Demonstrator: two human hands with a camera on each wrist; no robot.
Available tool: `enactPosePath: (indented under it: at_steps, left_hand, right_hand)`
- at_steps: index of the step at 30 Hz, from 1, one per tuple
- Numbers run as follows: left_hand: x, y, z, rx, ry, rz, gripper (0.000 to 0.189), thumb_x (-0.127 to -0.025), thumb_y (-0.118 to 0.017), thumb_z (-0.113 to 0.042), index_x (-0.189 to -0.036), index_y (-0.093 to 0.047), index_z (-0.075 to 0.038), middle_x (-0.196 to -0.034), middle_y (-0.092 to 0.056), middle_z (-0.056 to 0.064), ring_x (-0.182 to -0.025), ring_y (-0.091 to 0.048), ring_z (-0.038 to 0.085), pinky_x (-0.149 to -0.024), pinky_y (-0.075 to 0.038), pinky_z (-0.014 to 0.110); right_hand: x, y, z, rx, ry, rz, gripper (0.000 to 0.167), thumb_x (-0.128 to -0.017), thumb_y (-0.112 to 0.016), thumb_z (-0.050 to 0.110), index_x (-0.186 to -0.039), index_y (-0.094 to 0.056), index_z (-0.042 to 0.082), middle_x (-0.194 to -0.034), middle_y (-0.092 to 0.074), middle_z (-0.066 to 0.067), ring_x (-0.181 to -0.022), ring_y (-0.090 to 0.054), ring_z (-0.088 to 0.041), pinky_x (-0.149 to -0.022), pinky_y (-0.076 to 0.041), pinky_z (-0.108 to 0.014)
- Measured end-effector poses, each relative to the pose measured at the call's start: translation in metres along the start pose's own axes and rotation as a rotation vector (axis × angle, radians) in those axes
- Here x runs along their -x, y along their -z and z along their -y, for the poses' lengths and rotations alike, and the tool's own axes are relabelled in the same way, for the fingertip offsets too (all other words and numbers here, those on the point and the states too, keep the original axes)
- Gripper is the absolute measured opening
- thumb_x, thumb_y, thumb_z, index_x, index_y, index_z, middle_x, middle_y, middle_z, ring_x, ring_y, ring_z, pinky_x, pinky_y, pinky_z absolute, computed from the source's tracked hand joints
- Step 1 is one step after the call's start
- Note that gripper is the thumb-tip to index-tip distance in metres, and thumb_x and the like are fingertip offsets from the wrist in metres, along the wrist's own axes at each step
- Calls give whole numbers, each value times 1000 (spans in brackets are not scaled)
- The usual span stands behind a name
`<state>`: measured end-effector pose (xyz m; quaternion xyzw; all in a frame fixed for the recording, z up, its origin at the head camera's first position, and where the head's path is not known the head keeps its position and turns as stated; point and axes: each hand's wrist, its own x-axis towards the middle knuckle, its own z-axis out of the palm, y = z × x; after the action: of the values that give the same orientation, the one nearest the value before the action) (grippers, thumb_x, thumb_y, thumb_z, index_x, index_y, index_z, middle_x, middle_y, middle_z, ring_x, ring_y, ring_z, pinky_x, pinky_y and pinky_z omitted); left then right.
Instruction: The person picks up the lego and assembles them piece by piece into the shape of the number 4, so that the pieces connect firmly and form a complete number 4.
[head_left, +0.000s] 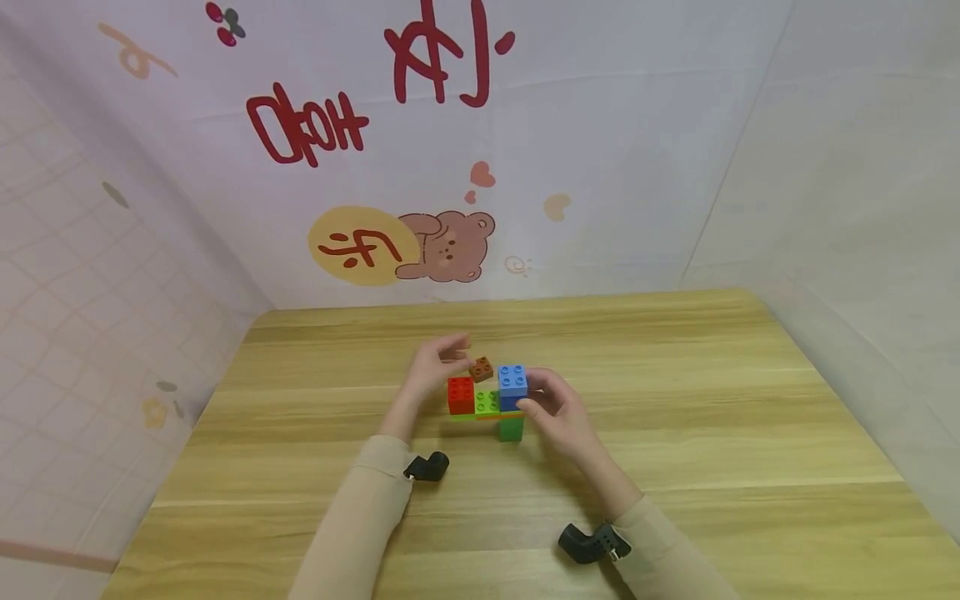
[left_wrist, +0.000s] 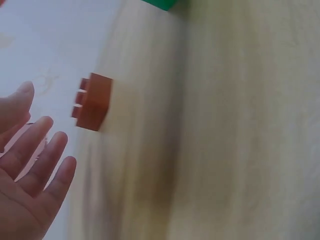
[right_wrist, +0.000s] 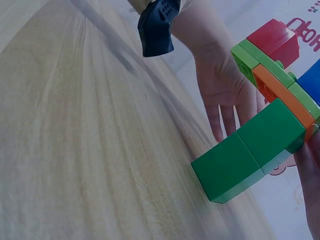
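My right hand (head_left: 558, 412) grips the right side of a toy block structure, its thumb and fingers round the stacked blue blocks (head_left: 512, 382). A red block (head_left: 461, 396) sits on the structure's left end, and a lime green block (head_left: 487, 402) lies between. Below runs an orange piece (right_wrist: 282, 95), over a column of dark green blocks (right_wrist: 250, 150). Whether that column touches the table cannot be told. My left hand (head_left: 437, 364), fingers relaxed and spread, hovers beside a loose brown block (left_wrist: 95, 102); a gap shows between them in the left wrist view.
The wooden table (head_left: 675, 467) stretches around the blocks on all sides. Behind it hangs a white printed cloth wall (head_left: 615, 150) with a bear picture (head_left: 450, 246). Black wrist mounts (head_left: 592, 543) are strapped to both sleeves.
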<state>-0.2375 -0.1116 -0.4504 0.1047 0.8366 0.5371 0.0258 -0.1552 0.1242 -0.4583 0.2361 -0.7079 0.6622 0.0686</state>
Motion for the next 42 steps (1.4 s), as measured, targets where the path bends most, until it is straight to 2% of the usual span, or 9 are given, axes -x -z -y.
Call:
enactPosePath:
  at_steps: [6,9,13,16,21,27,32,35,42]
  left_hand:
    - [1,-12,10,26,67,44,54,-88,-76,-12,-138,-58,-5,-130,-64,10,-117,-61,27,-102,-46,44]
    - [2,-15,14,46,36,49,55,-86,-77,-8,-137,-58,-1,-130,-63,14,-117,-62,29,-102,-46,43]
    - [2,-17,19,-35,-52,52,53,-84,-78,-6,-133,-60,2,-128,-64,17,-114,-62,31,-100,-48,42]
    - [1,-17,20,-99,-72,79,53,-83,-78,-7,-133,-61,0,-130,-63,16,-118,-59,31,-103,-45,43]
    - [-2,-18,20,-149,-37,132,54,-84,-77,-6,-135,-61,-4,-134,-60,14,-123,-53,33,-107,-40,47]
    - [-4,-21,17,-182,-18,113,46,-84,-76,-8,-129,-66,-6,-129,-62,12,-121,-53,32,-107,-39,49]
    - [-2,-20,19,-162,-30,102,43,-85,-74,-6,-127,-67,-5,-125,-64,13,-118,-55,32,-106,-40,48]
    - [0,-17,22,-113,-19,93,44,-85,-75,-6,-128,-67,-5,-125,-64,13,-118,-55,32,-104,-42,48]
    - [7,-8,16,13,70,47,43,-86,-75,-8,-129,-66,-5,-125,-64,12,-114,-57,31,-101,-45,46]
  right_hand:
    - [-1,-1,0,10,-17,-4,34,-90,-64,-11,-123,-58,-8,-118,-61,-21,-105,-60,-14,-93,-52,-28]
    - [-1,-1,0,4,-15,-5,36,-89,-63,-14,-124,-57,-9,-119,-60,-22,-106,-60,-13,-93,-52,-29]
    - [0,-1,-1,3,-19,-8,36,-89,-63,-13,-124,-58,-8,-119,-61,-21,-106,-60,-12,-93,-52,-29]
    - [0,-1,-1,-2,-17,-8,34,-90,-64,-11,-123,-58,-7,-118,-61,-20,-106,-60,-13,-94,-52,-29]
    - [0,0,-2,-8,6,-1,32,-92,-65,-7,-123,-59,-6,-118,-61,-19,-107,-61,-17,-94,-52,-30]
    - [0,0,-1,-11,4,0,33,-91,-64,-8,-124,-58,-6,-119,-61,-19,-107,-60,-15,-94,-52,-29]
    - [0,-1,0,-13,-10,-3,36,-90,-63,-13,-125,-57,-8,-120,-60,-21,-106,-60,-13,-94,-52,-31]
    - [0,-1,0,-11,-12,-6,35,-90,-63,-12,-124,-57,-8,-120,-61,-21,-107,-60,-12,-94,-52,-29]
    - [-1,-1,1,-3,-2,-5,33,-90,-62,-13,-123,-57,-9,-119,-60,-22,-106,-60,-13,-93,-52,-29]
